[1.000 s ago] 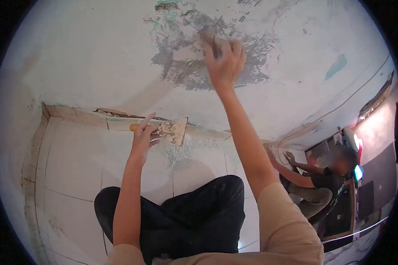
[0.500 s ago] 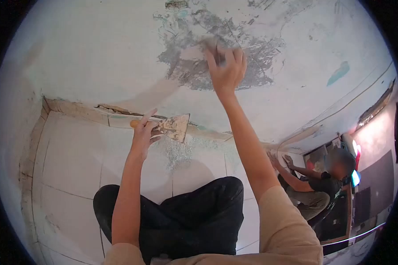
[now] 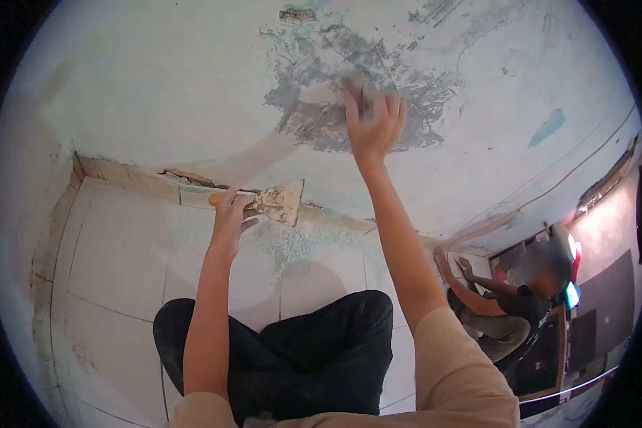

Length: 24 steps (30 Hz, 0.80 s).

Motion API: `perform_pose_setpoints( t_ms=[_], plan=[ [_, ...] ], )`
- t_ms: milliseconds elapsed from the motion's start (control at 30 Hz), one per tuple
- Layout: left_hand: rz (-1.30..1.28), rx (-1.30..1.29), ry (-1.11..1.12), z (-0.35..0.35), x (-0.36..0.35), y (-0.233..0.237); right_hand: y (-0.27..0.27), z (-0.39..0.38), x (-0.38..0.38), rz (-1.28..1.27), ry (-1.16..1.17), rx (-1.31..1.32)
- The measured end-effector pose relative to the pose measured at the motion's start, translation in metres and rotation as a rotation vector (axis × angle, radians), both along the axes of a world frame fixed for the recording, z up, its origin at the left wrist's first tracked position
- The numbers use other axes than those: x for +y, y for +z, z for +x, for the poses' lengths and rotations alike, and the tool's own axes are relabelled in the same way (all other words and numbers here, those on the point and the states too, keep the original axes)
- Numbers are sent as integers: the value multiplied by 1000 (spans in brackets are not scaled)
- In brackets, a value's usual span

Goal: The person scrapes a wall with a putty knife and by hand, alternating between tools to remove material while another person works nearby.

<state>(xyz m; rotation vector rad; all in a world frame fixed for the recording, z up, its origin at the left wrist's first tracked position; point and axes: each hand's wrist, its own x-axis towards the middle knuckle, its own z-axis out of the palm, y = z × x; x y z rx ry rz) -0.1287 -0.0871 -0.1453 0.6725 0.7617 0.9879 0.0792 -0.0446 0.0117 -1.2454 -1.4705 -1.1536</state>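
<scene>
My left hand (image 3: 230, 222) is closed around a putty knife (image 3: 278, 203) with a yellowish wooden handle and a wide, plaster-stained blade. It holds the knife near the foot of the wall, just above the tiled floor, with the blade pointing right. Up on the wall, my right hand (image 3: 376, 132) presses bent fingers against a rough grey patch (image 3: 321, 125) where the white coating is gone. Its fingertips are blurred, and whatever they pinch against the wall cannot be made out.
Crumbs of scraped paint (image 3: 291, 246) lie on the white floor tiles (image 3: 114, 250) below the knife. A broken gap (image 3: 192, 177) runs along the skirting. To the right another person (image 3: 503, 303) crouches with hands near the wall's base. My crossed legs (image 3: 285, 349) are in front.
The view has shifted slightly. My right hand has moved a little down over the grey patch. The raised finger of my left hand has lowered toward the putty knife.
</scene>
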Motion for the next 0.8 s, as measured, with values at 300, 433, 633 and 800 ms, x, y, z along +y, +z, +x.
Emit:
perform_pose_setpoints(
  t_ms=[300, 433, 633, 800],
  plan=[
    [-10, 29, 21, -11, 5, -1, 69, -33, 26, 190, -1, -252],
    [6, 1, 21, -10, 4, 2, 34, -34, 27, 112, -83, -395],
    [-8, -42, 64, -13, 5, 2, 35, -29, 29, 76, -34, -385],
    [2, -56, 43, -13, 7, 0, 0, -48, 28, -66, -7, -473]
  ],
)
